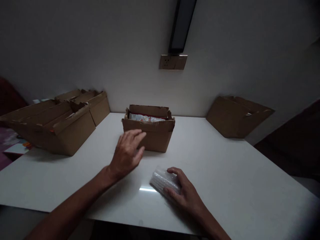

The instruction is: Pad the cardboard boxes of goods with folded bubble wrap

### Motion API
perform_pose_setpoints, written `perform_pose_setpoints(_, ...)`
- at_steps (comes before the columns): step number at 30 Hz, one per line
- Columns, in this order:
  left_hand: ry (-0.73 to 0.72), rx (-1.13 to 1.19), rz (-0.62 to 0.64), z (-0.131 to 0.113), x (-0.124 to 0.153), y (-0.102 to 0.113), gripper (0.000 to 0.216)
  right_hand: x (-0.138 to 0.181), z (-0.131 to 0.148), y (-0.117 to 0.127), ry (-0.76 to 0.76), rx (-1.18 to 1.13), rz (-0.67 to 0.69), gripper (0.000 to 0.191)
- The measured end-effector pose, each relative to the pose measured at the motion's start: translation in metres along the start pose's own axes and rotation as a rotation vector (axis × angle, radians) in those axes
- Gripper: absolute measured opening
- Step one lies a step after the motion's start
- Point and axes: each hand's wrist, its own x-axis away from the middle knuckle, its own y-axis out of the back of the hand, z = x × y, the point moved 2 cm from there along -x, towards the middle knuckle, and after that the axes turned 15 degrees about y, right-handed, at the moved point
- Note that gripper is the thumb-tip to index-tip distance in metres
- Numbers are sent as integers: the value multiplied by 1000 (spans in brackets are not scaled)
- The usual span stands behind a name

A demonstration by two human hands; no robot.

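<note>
My left hand (128, 151) hovers over the white table (225, 173) with its fingers stretched out, just in front of a small open cardboard box (148, 133). It holds nothing. Plastic-wrapped packets (143, 118) show inside that box. My right hand (183, 193) lies near the table's front edge, fingers curled around a clear plastic-wrapped pack (162, 180) that rests on the tabletop.
A large open cardboard box (62, 128) sits at the table's left, with another box (96, 105) behind it. A flattened-looking box (236, 116) leans at the back right against the wall. A wall socket (173, 62) is above the middle box.
</note>
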Motion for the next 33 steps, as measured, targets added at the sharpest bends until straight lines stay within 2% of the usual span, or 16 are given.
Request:
perform_pose_setpoints(2, -4, -116, -84, 5, -29, 4, 44, 2, -1, -1, -31, 35, 5, 40)
perform_pose_setpoints(5, 15, -211, -85, 13, -59, 0, 44, 5, -1, 0, -95, 62, 16, 42)
perform_pose_setpoints(7, 35, -220, -55, 17, -68, -4, 34, 5, -3, 0, -108, 58, 5, 42)
perform_pose_setpoints(10, 33, -181, -37, 19, -68, -5, 19, 4, -6, 2, -102, 30, -12, 41)
perform_pose_setpoints(13, -21, -146, -8, 16, -57, 2, 20, 2, -8, 7, -79, -58, -11, 36)
perform_pose_setpoints(16, -62, -132, 7, 10, -39, 18, 23, 3, -9, 23, -77, -175, -25, 32)
perform_pose_setpoints(19, -82, -113, 17, 3, -14, 40, 23, 12, -14, 53, -137, -213, -91, 33)
perform_pose_setpoints(22, -111, -90, 31, -7, 17, 61, 22, 19, -11, 94, -184, -179, -260, 36)
perform_pose_setpoints(25, -131, -51, 8, -19, 44, 75, 25, 7, 13, 130, -148, -175, -440, 36)
perform_pose_setpoints(27, -131, -14, -25, -26, 56, 79, 27, -19, 43, 143, -43, -147, -506, 36)
perform_pose_setpoints(29, -135, 18, -51, -31, 66, 78, 27, -55, 78, 143, 119, -51, -463, 36)
perform_pose_setpoints(30, -140, 30, -61, -32, 69, 77, 26, -76, 95, 136, 210, 9, -378, 35)
perform_pose_setpoints(33, -151, 52, -80, -32, 75, 76, 26, -136, 129, 99, 441, 149, -2, 20)
